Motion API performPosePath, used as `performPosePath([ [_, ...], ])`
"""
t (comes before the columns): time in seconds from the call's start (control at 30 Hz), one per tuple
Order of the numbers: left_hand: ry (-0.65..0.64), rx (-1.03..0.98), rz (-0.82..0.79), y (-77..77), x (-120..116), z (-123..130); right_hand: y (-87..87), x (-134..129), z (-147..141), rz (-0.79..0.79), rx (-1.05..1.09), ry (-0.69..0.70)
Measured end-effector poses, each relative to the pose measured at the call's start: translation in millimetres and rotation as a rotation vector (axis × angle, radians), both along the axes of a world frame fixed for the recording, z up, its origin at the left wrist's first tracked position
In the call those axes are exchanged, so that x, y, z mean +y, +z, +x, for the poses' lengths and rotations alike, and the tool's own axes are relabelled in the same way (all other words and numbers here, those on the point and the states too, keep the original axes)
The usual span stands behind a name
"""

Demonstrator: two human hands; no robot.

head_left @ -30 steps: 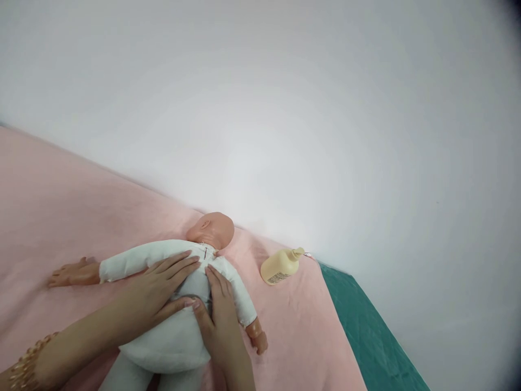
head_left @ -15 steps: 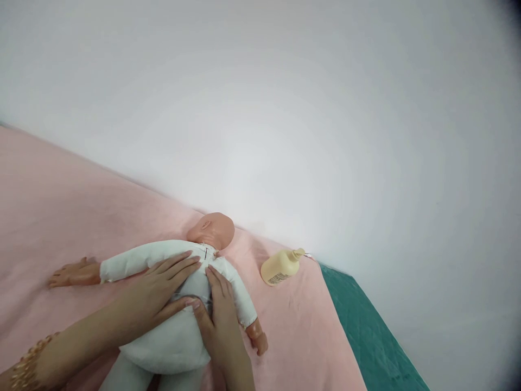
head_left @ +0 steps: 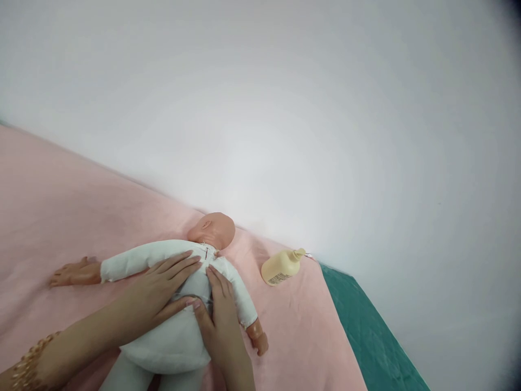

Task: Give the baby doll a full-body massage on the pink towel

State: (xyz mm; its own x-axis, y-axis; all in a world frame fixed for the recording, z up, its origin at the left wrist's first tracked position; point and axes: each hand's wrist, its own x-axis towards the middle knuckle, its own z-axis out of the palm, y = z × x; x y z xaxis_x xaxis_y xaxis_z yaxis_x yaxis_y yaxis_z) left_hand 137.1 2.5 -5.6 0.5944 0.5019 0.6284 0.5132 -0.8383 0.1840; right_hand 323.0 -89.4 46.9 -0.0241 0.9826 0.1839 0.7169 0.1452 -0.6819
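Observation:
A baby doll (head_left: pixel 175 347) with a white cloth body and plastic head and hands lies with its back up and its head turned to the left. Flat on the left side of its upper back rests my left hand (head_left: pixel 163 285), fingers stretched toward the neck. My right hand (head_left: pixel 220 315) lies on the right side of the back, fingers also extended. Both thumbs meet near the middle of the back, over a seam or band. A gold bracelet (head_left: pixel 35 358) circles my left wrist.
A pale yellow pump bottle (head_left: pixel 280 267) stands to the right of the doll's head. Pink cloth (head_left: pixel 309 326) lies under the doll and bottle. Past its right edge shows a green surface (head_left: pixel 366 320). A white wall (head_left: pixel 285 119) rises behind.

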Motion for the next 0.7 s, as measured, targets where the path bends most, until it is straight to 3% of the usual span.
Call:
performPosePath([
  [0.7,-0.014,-0.021,-0.003,5.8,-2.7,-2.9,2.7,0.0,2.1,-0.013,0.057,0.007],
])
